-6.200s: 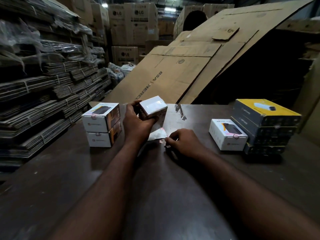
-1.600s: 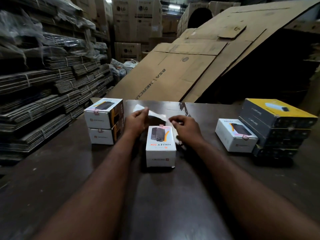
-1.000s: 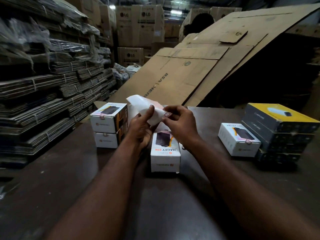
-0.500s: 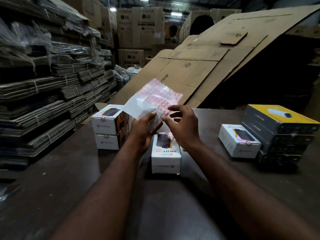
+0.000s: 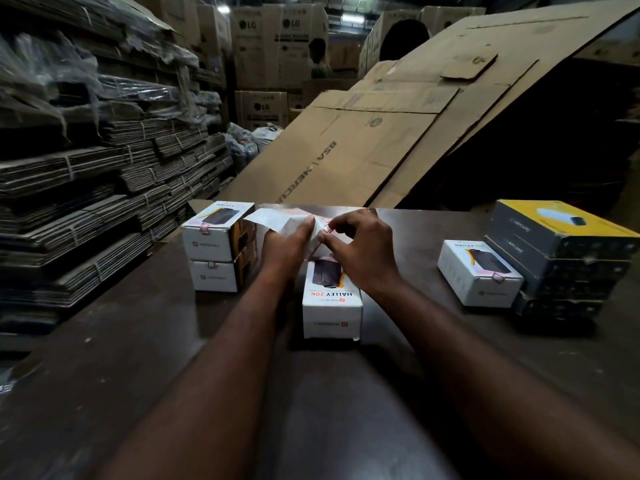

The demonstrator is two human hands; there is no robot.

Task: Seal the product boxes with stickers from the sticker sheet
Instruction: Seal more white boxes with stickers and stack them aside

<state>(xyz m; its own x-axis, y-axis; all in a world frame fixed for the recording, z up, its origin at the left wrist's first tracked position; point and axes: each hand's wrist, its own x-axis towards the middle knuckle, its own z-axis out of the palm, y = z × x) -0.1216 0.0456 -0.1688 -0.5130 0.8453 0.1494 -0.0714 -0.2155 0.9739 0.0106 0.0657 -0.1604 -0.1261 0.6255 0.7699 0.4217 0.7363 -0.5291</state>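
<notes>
Mid-frame, the left hand (image 5: 289, 242) is gripping the crumpled sticker sheet (image 5: 275, 220) while the right hand (image 5: 362, 252) is pinching its edge, seemingly peeling a sticker, above the middle box (image 5: 332, 303) on the tabletop (image 5: 138, 341). The stacked boxes (image 5: 216, 237) at the left and the right-side box (image 5: 479, 273) are already wearing pink stickers; the middle box's near end is apparently waiting.

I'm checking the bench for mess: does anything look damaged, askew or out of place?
Only the sticker sheet: it is folded and creased in the left hand while the right hand pinches its edge. The centre box and left stack look intact.
</notes>
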